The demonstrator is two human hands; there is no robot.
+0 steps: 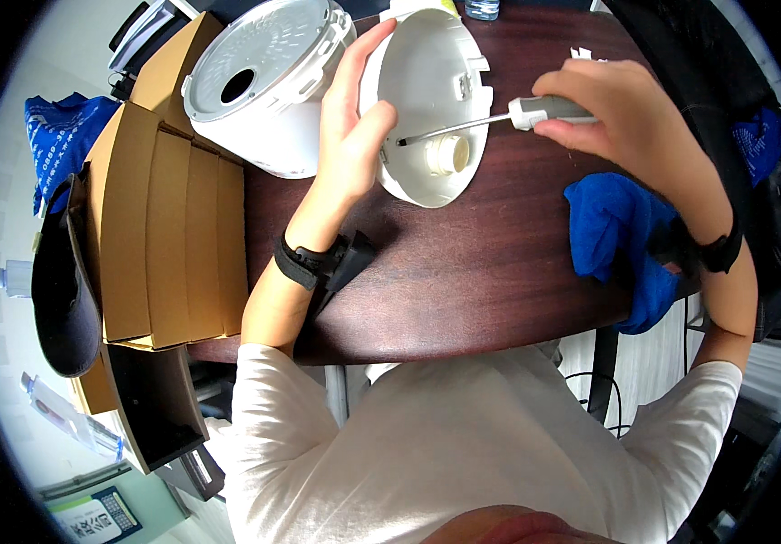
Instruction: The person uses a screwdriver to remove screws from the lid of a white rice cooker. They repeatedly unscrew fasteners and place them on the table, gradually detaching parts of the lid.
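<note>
My left hand grips the left rim of a white plastic cover, fingers behind it and thumb at its edge. The cover is tilted so its hollow inner side faces me. A short cream-coloured round fitting sits low inside it. In my right hand is a screwdriver with a grey and white handle. Its long metal shaft points left into the cover, and the dark tip is at the inner wall near my left thumb. Whether the tip sits in a screw is too small to tell.
A white appliance body with a round dark hole in its top stands left of the cover. Cardboard boxes line the table's left side. A blue cloth hangs over the right edge of the dark wooden table. A bottle stands at the back.
</note>
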